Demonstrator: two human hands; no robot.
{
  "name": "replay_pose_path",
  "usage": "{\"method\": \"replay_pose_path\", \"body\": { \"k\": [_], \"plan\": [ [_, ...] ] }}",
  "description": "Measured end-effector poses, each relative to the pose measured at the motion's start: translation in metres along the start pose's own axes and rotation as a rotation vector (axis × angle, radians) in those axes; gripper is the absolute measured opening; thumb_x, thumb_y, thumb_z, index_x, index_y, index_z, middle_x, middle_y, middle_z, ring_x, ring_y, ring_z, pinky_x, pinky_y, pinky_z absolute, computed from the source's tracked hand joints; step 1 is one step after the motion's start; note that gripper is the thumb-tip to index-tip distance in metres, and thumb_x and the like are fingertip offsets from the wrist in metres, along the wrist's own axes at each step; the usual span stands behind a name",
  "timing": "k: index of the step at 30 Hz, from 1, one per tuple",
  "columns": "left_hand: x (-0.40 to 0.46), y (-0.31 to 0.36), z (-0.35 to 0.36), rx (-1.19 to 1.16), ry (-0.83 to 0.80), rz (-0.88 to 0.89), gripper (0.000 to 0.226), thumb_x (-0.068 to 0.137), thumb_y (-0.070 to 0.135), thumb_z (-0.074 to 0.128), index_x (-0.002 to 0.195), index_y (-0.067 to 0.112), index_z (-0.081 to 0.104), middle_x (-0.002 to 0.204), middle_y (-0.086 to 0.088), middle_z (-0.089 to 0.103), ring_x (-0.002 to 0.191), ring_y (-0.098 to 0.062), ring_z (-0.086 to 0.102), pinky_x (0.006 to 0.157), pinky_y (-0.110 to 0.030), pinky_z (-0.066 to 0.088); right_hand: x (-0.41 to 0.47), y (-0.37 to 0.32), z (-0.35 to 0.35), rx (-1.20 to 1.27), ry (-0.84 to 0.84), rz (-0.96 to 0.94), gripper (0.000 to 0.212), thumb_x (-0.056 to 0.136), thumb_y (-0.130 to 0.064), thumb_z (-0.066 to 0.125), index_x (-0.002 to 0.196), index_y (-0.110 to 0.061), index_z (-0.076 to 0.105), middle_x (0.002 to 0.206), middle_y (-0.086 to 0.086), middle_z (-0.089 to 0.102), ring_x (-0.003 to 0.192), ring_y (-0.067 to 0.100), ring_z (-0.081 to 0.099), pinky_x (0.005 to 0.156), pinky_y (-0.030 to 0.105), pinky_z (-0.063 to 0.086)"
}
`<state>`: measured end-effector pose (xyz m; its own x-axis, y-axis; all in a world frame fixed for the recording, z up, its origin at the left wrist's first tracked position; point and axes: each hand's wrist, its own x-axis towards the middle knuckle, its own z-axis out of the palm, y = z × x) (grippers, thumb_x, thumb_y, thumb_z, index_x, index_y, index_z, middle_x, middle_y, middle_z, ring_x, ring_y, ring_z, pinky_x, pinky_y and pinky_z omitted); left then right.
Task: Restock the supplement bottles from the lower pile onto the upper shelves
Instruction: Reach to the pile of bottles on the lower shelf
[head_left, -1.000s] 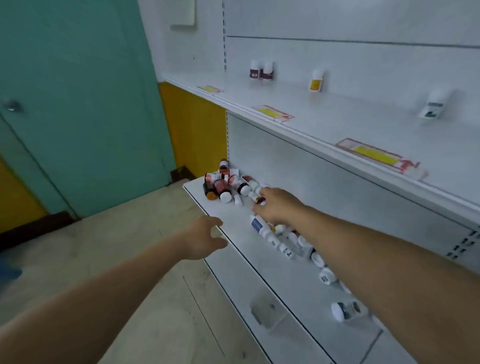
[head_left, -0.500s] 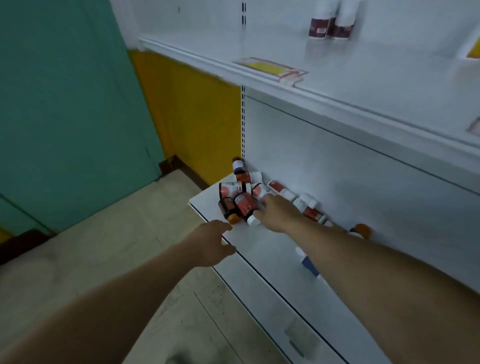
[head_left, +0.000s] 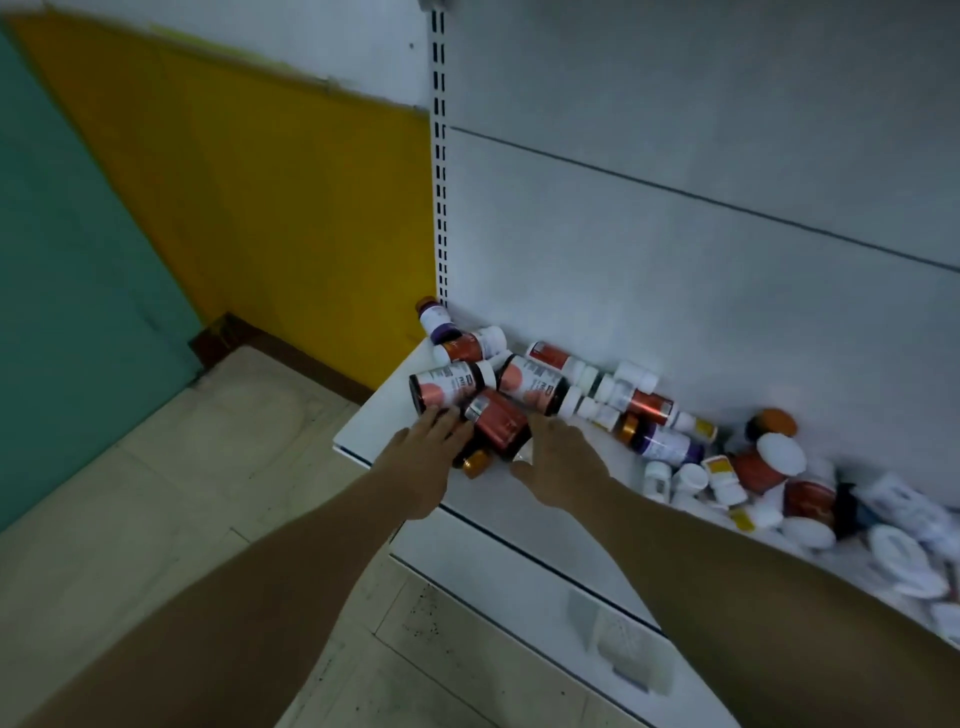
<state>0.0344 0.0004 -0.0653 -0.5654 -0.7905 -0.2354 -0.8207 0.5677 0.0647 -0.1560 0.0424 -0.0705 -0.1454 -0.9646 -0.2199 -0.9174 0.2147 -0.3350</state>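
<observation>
A pile of supplement bottles (head_left: 644, 415) lies along the back of the white lower shelf (head_left: 384, 415). At its left end, a red-labelled bottle (head_left: 498, 428) lies on its side between my hands. My left hand (head_left: 421, 457) reaches in with straight fingers, touching this bottle and the dark bottle with a pink label (head_left: 441, 389) above it. My right hand (head_left: 556, 462) rests against the red-labelled bottle's right side, thumb spread below it and fingers only loosely bent. An orange cap (head_left: 475, 462) peeks out between the hands. The upper shelves are out of view.
The grey back panel (head_left: 675, 234) rises behind the pile, with a slotted upright (head_left: 440, 156) at its left edge. Left of the shelf are a yellow wall (head_left: 285, 208), a teal door (head_left: 62, 260) and tiled floor (head_left: 156, 519). More white-capped bottles (head_left: 779, 467) crowd the right.
My view has dropped and moved closer, so the upper shelf has left the frame. Both hands have moved forward to the left end of the pile and now touch the red-labelled bottle.
</observation>
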Motion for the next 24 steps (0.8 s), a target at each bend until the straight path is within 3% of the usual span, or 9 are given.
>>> {"method": "replay_pose_path", "body": {
  "k": [5, 9, 11, 14, 16, 18, 20, 22, 24],
  "plan": [
    [0.017, 0.003, 0.027, 0.184, 0.177, -0.065, 0.069, 0.089, 0.021, 0.054, 0.147, 0.02, 0.016, 0.144, -0.009, 0.03, 0.131, -0.028, 0.028, 0.105, -0.037, 0.031, 0.004, 0.008, 0.016, -0.001, 0.074, -0.01, 0.064, 0.087, -0.04, 0.061, 0.138, -0.014, 0.032, 0.125, 0.012, 0.053, 0.109, 0.03, 0.051, 0.088, 0.037, 0.042],
    [0.018, 0.007, 0.03, 0.137, 0.212, -0.014, 0.058, 0.083, 0.036, 0.063, 0.133, 0.021, 0.037, 0.138, -0.006, 0.036, 0.13, -0.024, 0.03, 0.105, -0.036, 0.03, -0.008, 0.01, 0.005, 0.249, 0.18, 0.017, 0.053, 0.087, -0.024, 0.062, 0.132, -0.01, 0.037, 0.122, 0.015, 0.042, 0.101, 0.034, 0.052, 0.077, 0.03, 0.039],
    [0.01, 0.014, 0.022, -0.153, 0.22, -0.067, 0.05, 0.078, 0.039, 0.07, 0.119, 0.023, 0.047, 0.127, -0.002, 0.049, 0.119, -0.02, 0.043, 0.099, -0.035, 0.038, -0.02, 0.01, -0.01, 0.391, 0.271, 0.047, 0.046, 0.086, -0.018, 0.061, 0.128, -0.008, 0.043, 0.122, 0.014, 0.04, 0.099, 0.029, 0.05, 0.075, 0.026, 0.034],
    [-0.018, 0.032, -0.012, -1.042, 0.192, -0.212, 0.044, 0.082, 0.025, 0.07, 0.119, 0.029, 0.047, 0.109, -0.003, 0.061, 0.096, -0.019, 0.059, 0.083, -0.035, 0.053, -0.042, 0.012, -0.042, 0.579, 0.412, 0.126, 0.04, 0.082, -0.012, 0.062, 0.121, -0.012, 0.051, 0.122, 0.011, 0.045, 0.103, 0.024, 0.048, 0.081, 0.028, 0.038],
    [-0.042, 0.047, -0.04, -1.454, 0.164, -0.276, 0.035, 0.089, 0.022, 0.061, 0.116, 0.04, 0.047, 0.108, -0.003, 0.061, 0.094, -0.016, 0.061, 0.08, -0.033, 0.054, -0.063, 0.013, -0.065, 0.699, 0.452, 0.195, 0.039, 0.078, -0.012, 0.061, 0.116, -0.02, 0.055, 0.116, 0.005, 0.052, 0.103, 0.022, 0.051, 0.083, 0.028, 0.041],
    [-0.064, 0.062, -0.068, -1.764, 0.098, -0.294, 0.024, 0.094, 0.02, 0.052, 0.108, 0.04, 0.054, 0.109, -0.006, 0.061, 0.098, -0.024, 0.061, 0.079, -0.039, 0.055, -0.09, 0.012, -0.083, 0.86, 0.456, 0.246, 0.04, 0.078, -0.016, 0.061, 0.114, -0.031, 0.052, 0.11, -0.002, 0.057, 0.099, 0.019, 0.055, 0.08, 0.029, 0.044],
    [-0.083, 0.076, -0.091, -1.989, 0.019, -0.25, 0.022, 0.096, 0.021, 0.044, 0.114, 0.026, 0.056, 0.107, -0.01, 0.064, 0.095, -0.031, 0.062, 0.069, -0.04, 0.055, -0.12, 0.009, -0.098, 1.025, 0.504, 0.262, 0.039, 0.079, -0.022, 0.064, 0.108, -0.042, 0.048, 0.106, -0.008, 0.058, 0.095, 0.013, 0.058, 0.077, 0.029, 0.047],
    [-0.102, 0.089, -0.113, -2.055, -0.035, -0.203, 0.031, 0.096, 0.025, 0.039, 0.12, 0.013, 0.055, 0.102, -0.013, 0.065, 0.09, -0.03, 0.061, 0.068, -0.041, 0.052, -0.152, 0.005, -0.112, 1.15, 0.544, 0.285, 0.04, 0.08, -0.027, 0.064, 0.108, -0.048, 0.046, 0.104, -0.015, 0.054, 0.096, 0.013, 0.058, 0.077, 0.031, 0.049],
    [-0.119, 0.1, -0.129, -2.081, -0.082, -0.155, 0.036, 0.095, 0.03, 0.037, 0.113, 0.008, 0.058, 0.092, -0.014, 0.067, 0.084, -0.027, 0.062, 0.068, -0.042, 0.051, -0.182, 0.002, -0.126, 1.292, 0.557, 0.317, 0.041, 0.083, -0.026, 0.063, 0.114, -0.046, 0.045, 0.11, -0.009, 0.053, 0.098, 0.018, 0.06, 0.074, 0.036, 0.054]
  ]
}}
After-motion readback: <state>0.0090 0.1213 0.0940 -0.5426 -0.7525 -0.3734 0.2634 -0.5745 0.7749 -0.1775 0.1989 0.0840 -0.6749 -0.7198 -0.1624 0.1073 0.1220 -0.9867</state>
